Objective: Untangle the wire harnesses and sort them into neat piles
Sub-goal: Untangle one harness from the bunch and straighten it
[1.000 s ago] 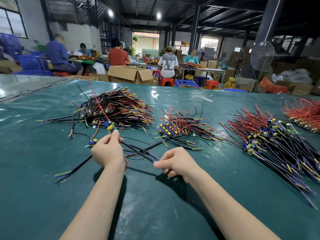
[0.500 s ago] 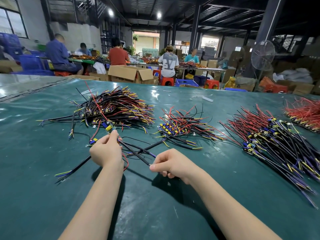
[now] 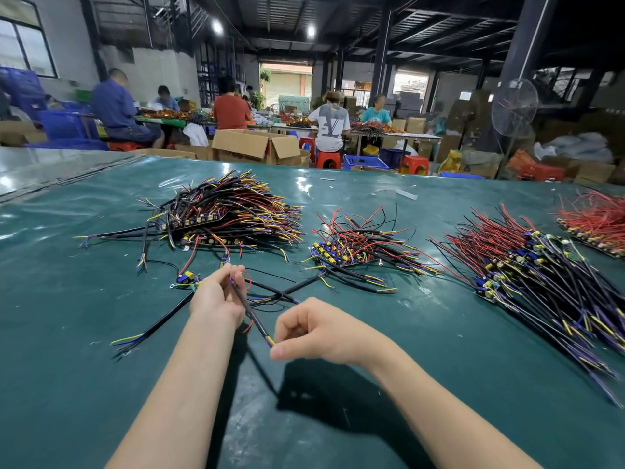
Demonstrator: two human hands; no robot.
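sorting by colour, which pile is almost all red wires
The far-right pile; the left pile, middle pile and big right pile mix in black and yellow.

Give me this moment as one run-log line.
step: untangling | left hand: grips cable | right hand: pinches cable end | tangle: crossed cables on mat beyond hands
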